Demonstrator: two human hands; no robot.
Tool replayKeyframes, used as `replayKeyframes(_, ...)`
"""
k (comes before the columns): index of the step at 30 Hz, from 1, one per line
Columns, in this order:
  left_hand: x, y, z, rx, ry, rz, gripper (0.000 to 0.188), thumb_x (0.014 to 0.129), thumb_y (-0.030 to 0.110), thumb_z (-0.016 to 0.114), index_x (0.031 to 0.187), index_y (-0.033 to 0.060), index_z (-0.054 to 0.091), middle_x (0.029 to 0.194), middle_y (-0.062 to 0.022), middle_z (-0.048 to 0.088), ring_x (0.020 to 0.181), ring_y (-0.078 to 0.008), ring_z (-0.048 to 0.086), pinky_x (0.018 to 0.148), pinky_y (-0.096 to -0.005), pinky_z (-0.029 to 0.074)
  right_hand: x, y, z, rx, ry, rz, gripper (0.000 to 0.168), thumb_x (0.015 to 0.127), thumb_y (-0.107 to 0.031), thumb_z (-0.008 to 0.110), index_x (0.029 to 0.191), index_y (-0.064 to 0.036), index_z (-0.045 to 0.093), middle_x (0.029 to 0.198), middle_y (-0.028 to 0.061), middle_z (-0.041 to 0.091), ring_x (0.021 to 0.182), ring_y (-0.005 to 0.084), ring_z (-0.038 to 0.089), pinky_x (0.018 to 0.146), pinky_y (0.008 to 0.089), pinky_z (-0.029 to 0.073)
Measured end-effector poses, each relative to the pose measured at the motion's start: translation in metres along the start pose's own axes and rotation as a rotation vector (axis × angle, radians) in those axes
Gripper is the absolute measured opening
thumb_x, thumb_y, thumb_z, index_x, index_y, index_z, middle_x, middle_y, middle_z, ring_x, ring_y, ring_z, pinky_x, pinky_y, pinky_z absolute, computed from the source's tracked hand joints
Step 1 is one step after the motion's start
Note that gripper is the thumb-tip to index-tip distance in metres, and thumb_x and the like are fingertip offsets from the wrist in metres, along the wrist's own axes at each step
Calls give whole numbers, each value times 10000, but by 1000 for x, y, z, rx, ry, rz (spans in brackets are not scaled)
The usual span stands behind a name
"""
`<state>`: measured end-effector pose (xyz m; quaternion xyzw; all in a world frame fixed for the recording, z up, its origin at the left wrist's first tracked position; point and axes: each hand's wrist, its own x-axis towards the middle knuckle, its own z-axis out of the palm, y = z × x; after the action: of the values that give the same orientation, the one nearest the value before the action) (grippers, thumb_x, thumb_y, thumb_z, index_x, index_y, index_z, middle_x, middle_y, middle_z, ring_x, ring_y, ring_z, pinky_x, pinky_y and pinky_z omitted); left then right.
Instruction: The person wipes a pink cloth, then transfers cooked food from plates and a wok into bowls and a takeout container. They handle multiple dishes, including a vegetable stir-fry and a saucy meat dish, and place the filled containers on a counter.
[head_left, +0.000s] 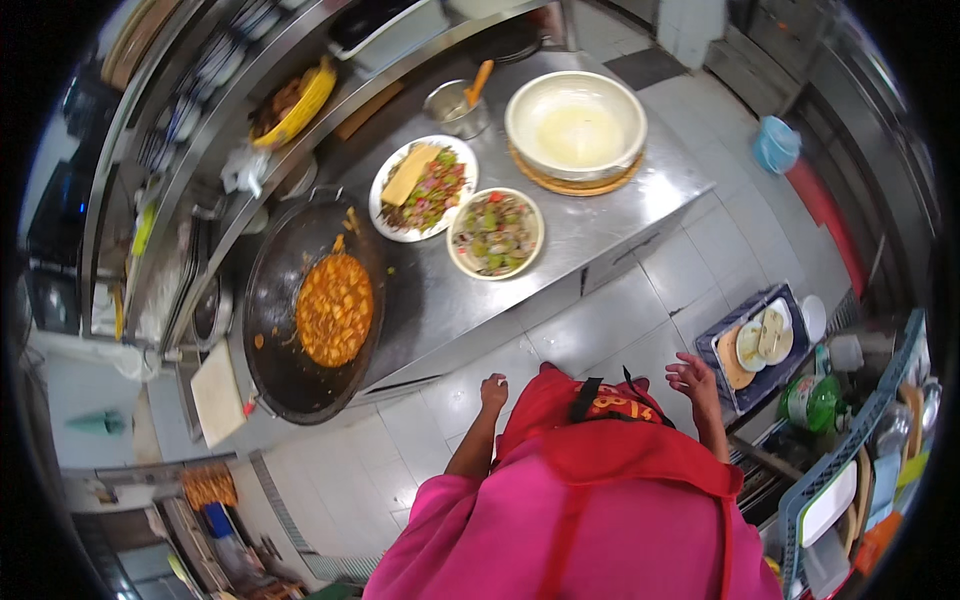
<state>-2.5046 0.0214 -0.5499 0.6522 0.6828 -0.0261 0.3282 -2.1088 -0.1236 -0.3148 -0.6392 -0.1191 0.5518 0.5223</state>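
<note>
My left hand (493, 391) hangs by the red apron (525, 405), fingers loosely bent, with nothing visible in it. On the other side my right hand (690, 375) is held out with fingers apart and empty, near a dark blue crate (709, 346) of dishes. Before me runs a steel counter (450, 315). A large black wok (274, 360) on it holds diced food in orange-red sauce (335, 311). Beside that are a white plate (427, 235) of chopped vegetables with a yellow slab (409, 176), and a bowl of green and purple vegetable pieces (491, 234).
A large cream basin (577, 135) rests on a woven mat (581, 185), near a steel pot (454, 112) with an orange-handled utensil (478, 82). A shelf edge (390, 79) overhangs the counter. A white cutting board (217, 394) stands left; a dish rack (847, 457) is at right.
</note>
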Motion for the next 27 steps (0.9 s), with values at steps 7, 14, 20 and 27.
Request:
replayKeyframes(7, 8, 98, 14, -106, 97, 210, 193, 705, 160, 561, 896, 134, 575, 847, -148, 562, 831, -282, 537, 755, -351, 428, -17, -9, -64, 44, 66, -32, 302, 794, -131, 510, 1074, -28, 460, 896, 86, 569, 763, 135, 547, 673, 238, 442)
replayKeyframes(14, -23, 73, 67, -46, 134, 195, 198, 655, 118, 567, 847, 90, 608, 809, -139, 598, 802, -265, 569, 712, -344, 446, -19, -3, -146, 63, 73, -70, 274, 811, -117, 483, 1072, -38, 460, 906, 78, 568, 770, 126, 549, 675, 234, 448)
replayKeyframes(20, -26, 73, 63, 342, -115, 186, 197, 682, 180, 543, 829, 61, 600, 830, -148, 596, 807, -290, 568, 686, -368, 447, -26, -1, -223, 198, 275, -76, 263, 806, -112, 477, 1059, -42, 470, 878, 67, 575, 748, 118, 550, 668, 232, 448)
replayKeyframes(27, 100, 191, 73, 887, -361, 813, 218, 745, 241, 492, 805, 53, 585, 820, -153, 592, 776, -294, 565, 659, -378, 441, 6, 10, -271, 330, 429, -97, 273, 795, -116, 485, 1059, -47, 470, 859, 68, 582, 730, 118, 561, 649, 226, 449)
